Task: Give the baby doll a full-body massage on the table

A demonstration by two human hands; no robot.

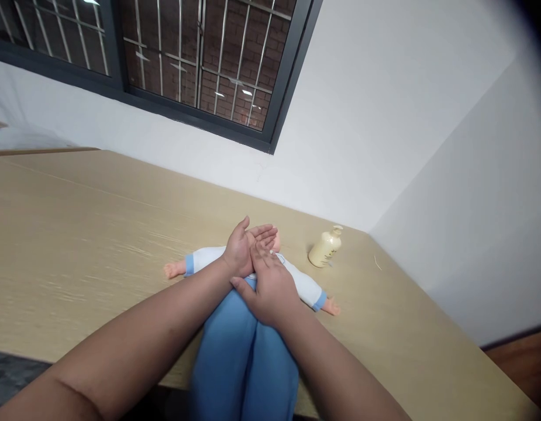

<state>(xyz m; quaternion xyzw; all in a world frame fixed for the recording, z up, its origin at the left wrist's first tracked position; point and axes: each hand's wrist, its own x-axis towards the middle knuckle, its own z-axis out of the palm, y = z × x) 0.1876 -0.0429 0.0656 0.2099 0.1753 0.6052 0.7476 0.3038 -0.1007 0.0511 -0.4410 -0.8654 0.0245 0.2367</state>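
A baby doll [306, 282] in a white top with blue cuffs and blue trousers [235, 339] lies on its back, arms spread wide. Over its chest, my left hand [246, 248] is turned palm up with the fingers stretched out. Across that palm lie the fingers of my right hand [272, 280], palm down, with the thumb apart. Neither hand grips anything that I can see. Most of the doll's head and chest is hidden behind my hands. To the right of the doll stands a cream pump bottle [326, 248].
The doll lies on a light wooden table [99, 234] that runs back to a white wall [362, 105]. A dark-framed window [272, 131] with metal bars is above. Near the bottle is a thin pale strand [378, 263].
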